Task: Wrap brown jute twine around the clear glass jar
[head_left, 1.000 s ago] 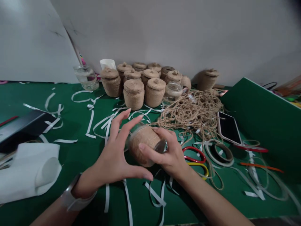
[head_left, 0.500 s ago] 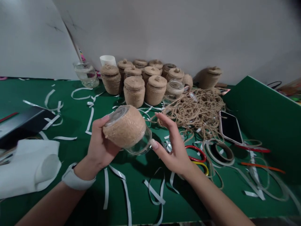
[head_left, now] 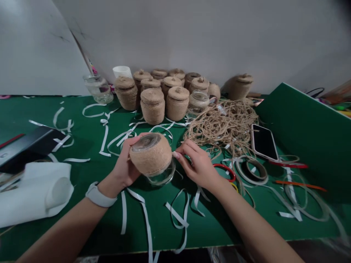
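My left hand (head_left: pixel 127 162) grips a glass jar wound with brown twine (head_left: pixel 150 157), from its left side. The jar is tilted bottom up, its clear glass base facing me and the bare glass neck pointing down toward the table. Close against the jar's right side, my right hand (head_left: pixel 196 162) has thumb and forefinger pinched together. Whatever lies between those fingertips is too small to make out. Just beyond the right hand spreads a tangled heap of loose twine (head_left: pixel 225 120).
Several lidded twine-wrapped jars (head_left: pixel 153 106) stand at the back, near bare glass jars (head_left: pixel 98 89) and white cups (head_left: pixel 122 71). To the right lie a phone (head_left: pixel 264 142), tape rolls (head_left: pixel 256 171) and red-handled scissors (head_left: pixel 226 171). White strips (head_left: pixel 148 223) litter the green table (head_left: pixel 101 233).
The jar has turned so its base faces up more, and shifted slightly right. My right hand has gone from open fingers to a pinch beside the jar.
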Demonstrator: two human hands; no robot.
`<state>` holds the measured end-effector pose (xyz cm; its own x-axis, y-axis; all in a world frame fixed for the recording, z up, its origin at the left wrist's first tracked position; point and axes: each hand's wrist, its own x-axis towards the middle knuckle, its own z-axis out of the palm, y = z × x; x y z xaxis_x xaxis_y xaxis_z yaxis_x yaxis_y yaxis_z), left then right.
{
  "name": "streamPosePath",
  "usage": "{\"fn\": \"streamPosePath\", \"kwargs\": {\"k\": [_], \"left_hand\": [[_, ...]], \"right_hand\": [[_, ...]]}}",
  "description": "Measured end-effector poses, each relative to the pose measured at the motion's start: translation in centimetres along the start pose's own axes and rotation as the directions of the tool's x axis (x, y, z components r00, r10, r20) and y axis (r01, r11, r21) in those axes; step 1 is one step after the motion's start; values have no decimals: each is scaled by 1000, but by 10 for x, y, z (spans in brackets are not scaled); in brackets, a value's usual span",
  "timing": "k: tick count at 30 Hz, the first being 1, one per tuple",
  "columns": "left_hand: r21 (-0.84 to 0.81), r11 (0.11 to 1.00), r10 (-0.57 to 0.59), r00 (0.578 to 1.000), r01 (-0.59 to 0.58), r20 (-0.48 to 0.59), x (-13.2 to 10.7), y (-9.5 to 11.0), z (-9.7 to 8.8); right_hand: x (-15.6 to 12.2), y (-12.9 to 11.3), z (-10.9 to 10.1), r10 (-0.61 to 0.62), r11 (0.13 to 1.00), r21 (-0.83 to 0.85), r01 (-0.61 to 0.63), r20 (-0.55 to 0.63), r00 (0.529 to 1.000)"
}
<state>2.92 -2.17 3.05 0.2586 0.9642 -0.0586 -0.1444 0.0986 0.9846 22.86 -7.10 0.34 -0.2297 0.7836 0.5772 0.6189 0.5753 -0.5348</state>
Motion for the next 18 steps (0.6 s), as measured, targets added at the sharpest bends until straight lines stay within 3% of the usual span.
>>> {"fn": "streamPosePath", "kwargs": {"k": [3, 7, 10, 15, 18], "left_hand": [[-136, 987, -73, 994, 84, 87, 2, -4, -2], [-55, 998, -3, 991, 10, 132, 6, -4, -4], [43, 998, 51, 994, -56, 101, 10, -3, -7], [232, 953, 171, 979, -192, 107, 11, 0, -13], [328, 911, 210, 966, -249, 151, 9, 8, -15]], "right_hand": [[0, -3, -4, -2, 1000, 29, 4, -76, 997], [-1, -13, -8, 6, 991, 133, 31, -266, 964], [-3, -15, -4, 55, 981, 195, 25, -395, 917], [-4, -7, 14, 274, 957, 182, -226, -316, 908], [-2, -2, 22, 285, 957, 137, -257, -252, 925]]}}
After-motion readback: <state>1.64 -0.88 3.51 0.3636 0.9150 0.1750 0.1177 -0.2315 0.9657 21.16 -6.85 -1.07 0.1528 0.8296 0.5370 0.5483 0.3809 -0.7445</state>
